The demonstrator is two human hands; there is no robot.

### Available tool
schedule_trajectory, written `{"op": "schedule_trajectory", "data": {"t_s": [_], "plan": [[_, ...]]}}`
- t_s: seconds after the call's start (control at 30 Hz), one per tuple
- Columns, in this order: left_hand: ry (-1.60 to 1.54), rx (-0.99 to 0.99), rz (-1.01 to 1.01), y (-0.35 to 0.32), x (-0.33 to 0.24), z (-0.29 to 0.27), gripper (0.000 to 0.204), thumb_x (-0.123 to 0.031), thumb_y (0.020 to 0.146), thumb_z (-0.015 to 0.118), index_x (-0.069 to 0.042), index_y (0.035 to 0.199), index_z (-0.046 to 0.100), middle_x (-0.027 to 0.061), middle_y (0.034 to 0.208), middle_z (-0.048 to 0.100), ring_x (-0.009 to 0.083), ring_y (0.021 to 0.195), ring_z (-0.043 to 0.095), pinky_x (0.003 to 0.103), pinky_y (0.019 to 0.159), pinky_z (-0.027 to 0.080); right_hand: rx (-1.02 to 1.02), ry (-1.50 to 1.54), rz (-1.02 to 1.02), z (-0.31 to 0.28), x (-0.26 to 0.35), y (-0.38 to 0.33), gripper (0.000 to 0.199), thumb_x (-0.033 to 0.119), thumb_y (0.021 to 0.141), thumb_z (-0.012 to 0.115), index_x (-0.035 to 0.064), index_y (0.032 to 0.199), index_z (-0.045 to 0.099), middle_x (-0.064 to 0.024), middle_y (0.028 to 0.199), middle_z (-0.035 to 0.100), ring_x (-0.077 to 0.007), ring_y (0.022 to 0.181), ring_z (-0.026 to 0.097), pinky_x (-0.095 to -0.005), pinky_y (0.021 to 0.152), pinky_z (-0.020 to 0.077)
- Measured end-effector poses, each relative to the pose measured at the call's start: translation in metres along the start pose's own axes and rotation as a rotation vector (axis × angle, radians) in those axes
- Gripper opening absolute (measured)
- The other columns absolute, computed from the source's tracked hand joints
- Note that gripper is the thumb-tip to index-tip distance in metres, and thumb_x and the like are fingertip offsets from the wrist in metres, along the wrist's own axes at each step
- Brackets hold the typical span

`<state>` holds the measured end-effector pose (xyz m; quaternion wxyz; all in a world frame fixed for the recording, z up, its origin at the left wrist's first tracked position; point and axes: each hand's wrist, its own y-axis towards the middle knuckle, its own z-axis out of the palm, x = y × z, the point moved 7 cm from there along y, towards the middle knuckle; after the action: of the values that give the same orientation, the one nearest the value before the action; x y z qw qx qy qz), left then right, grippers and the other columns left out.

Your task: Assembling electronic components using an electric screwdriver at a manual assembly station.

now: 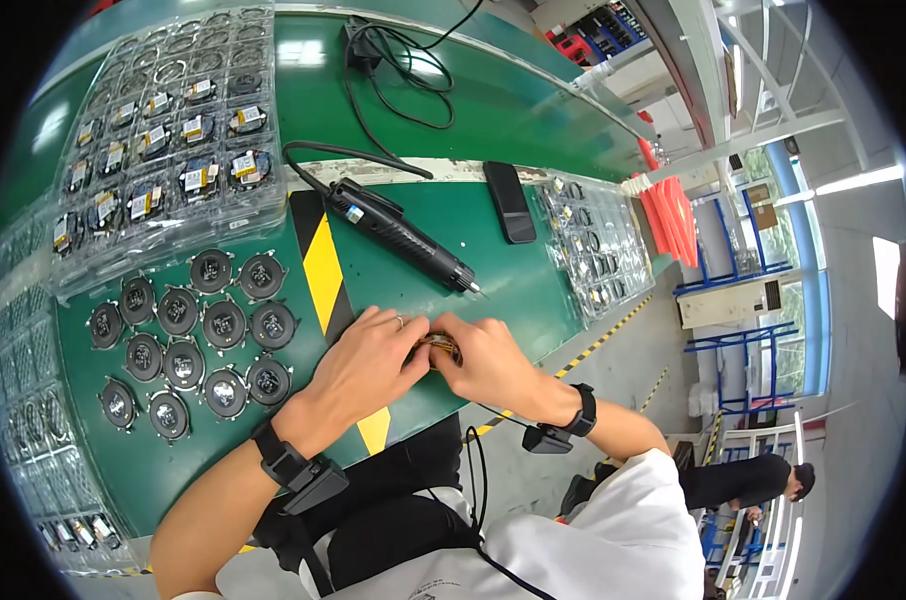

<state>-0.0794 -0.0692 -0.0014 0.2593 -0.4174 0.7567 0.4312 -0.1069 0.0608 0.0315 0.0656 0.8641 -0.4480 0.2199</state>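
Note:
My left hand point(368, 362) and my right hand point(493, 368) meet over the green bench, near its front edge. Between the fingertips of both is a small round watch module point(439, 345) with gold and dark parts; the fingers cover most of it. Just beyond my hands lies a black electric screwdriver point(398, 235), its bit pointing toward my right hand. To the left of my left hand, several round black watch cases point(223, 325) are laid out in rough rows.
Stacked clear trays point(173, 200) of watch modules stand far left, more trays point(33, 400) at the left edge. A black phone point(510, 202) and a clear parts tray point(598, 245) lie right. Yellow-black tape point(322, 270) crosses the bench. A coiled cable point(403, 70) lies behind. Another person point(743, 482) stands right.

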Motion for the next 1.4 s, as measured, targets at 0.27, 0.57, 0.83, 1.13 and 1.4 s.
{"op": "schedule_trajectory", "data": {"t_s": [0.27, 0.57, 0.83, 1.13, 1.4], "plan": [[-0.033, -0.064, 0.018, 0.006, -0.014, -0.007, 0.011, -0.009, 0.087, 0.071, -0.004, 0.085, 0.061, 0.0090, 0.075, 0.064, 0.0294, 0.070, 0.061, 0.039, 0.071, 0.048, -0.007, 0.131, -0.010, -0.010, -0.018, 0.006, 0.027, 0.008, 0.087, 0.071, 0.0004, 0.111, 0.063, -0.0168, 0.086, 0.066, -0.0282, 0.073, 0.066, -0.0392, 0.064, 0.0527], [-0.215, -0.166, -0.098, -0.004, 0.002, -0.021, 0.011, -0.013, 0.094, 0.061, -0.004, 0.090, 0.057, 0.0139, 0.082, 0.068, 0.0374, 0.078, 0.067, 0.050, 0.069, 0.051, 0.360, 0.971, -0.051, 0.001, -0.019, 0.010, 0.037, 0.035, 0.100, 0.071, 0.0026, 0.113, 0.059, -0.0083, 0.093, 0.065, -0.0191, 0.074, 0.067, -0.0313, 0.068, 0.0560], [-0.402, -0.480, -0.314, -0.014, 0.028, -0.033, 0.012, -0.013, 0.096, 0.060, -0.002, 0.098, 0.055, 0.0162, 0.078, 0.065, 0.0388, 0.073, 0.066, 0.050, 0.063, 0.049, 0.215, 0.622, 0.007, -0.030, 0.001, 0.057, 0.021, 0.017, 0.093, 0.074, 0.0000, 0.090, 0.061, -0.0091, 0.082, 0.061, -0.0166, 0.058, 0.059, -0.0254, 0.047, 0.0443], [0.065, -0.280, -0.091, -0.016, 0.021, 0.012, 0.018, -0.018, 0.099, 0.057, -0.001, 0.101, 0.060, 0.0177, 0.083, 0.065, 0.0357, 0.073, 0.065, 0.048, 0.066, 0.047, 0.347, 0.156, -0.955, -0.010, 0.304, 0.122, 0.015, 0.004, 0.082, 0.075, 0.0007, 0.094, 0.067, -0.0083, 0.084, 0.061, -0.0191, 0.077, 0.062, -0.0308, 0.064, 0.0504], [0.144, -0.535, 0.024, 0.003, 0.034, 0.045, 0.020, -0.024, 0.099, 0.056, -0.009, 0.091, 0.065, 0.0111, 0.077, 0.064, 0.0316, 0.074, 0.064, 0.048, 0.063, 0.042, 0.341, 0.060, -1.495, 0.171, 0.503, 0.138, 0.026, 0.013, 0.080, 0.080, 0.0056, 0.098, 0.063, -0.0085, 0.098, 0.056, -0.0332, 0.084, 0.063, -0.0427, 0.069, 0.0524]]}}
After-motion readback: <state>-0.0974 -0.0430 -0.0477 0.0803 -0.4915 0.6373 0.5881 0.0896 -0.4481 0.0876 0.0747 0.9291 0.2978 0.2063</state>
